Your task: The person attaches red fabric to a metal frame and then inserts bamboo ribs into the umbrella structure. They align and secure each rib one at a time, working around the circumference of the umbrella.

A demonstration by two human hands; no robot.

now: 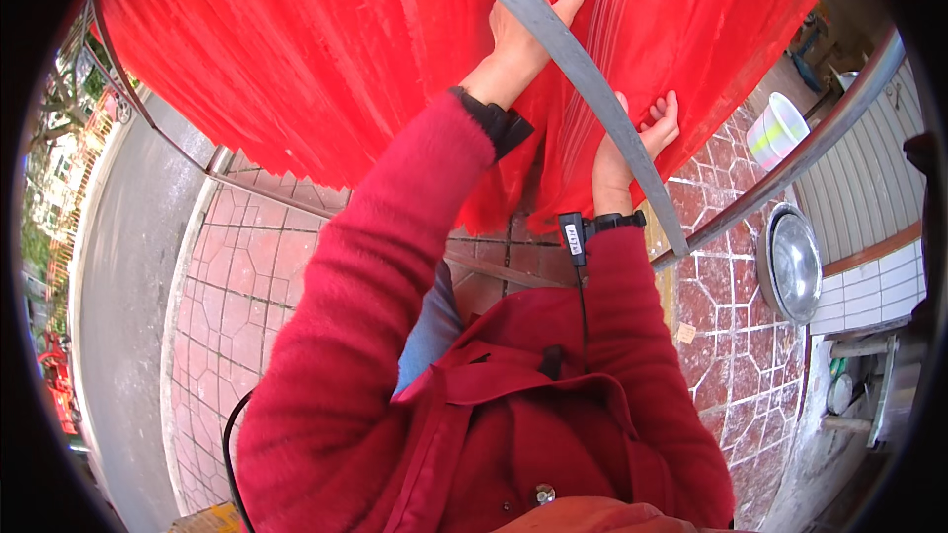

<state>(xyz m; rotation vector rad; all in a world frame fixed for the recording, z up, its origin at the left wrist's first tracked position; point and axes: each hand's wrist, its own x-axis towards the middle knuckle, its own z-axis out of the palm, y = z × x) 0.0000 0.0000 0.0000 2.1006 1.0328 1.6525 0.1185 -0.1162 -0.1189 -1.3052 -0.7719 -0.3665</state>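
Observation:
A big sheet of red pleated cloth [326, 49] hangs in front of me from beyond the top edge, its folds running downward. High in the middle, my left hand [518, 35] is closed on a bunched fold of it, thumb on the near side. My right hand [632, 143] is lower and to the right, at a flatter strip of the same cloth with pale lines. Its fingers curl in against the cloth, and a fold lies between them and the thumb. A grey metal bar [592, 79] curves across in front of both hands and hides part of each.
Metal rails flank me, a thin one [267, 199] left and a thicker one [800, 163] right. Beyond the right rail stand a white plastic bucket [777, 130] and metal basins [794, 268] by a wall. Tiled paving [242, 286] lies below, with a grey road [123, 336] at left.

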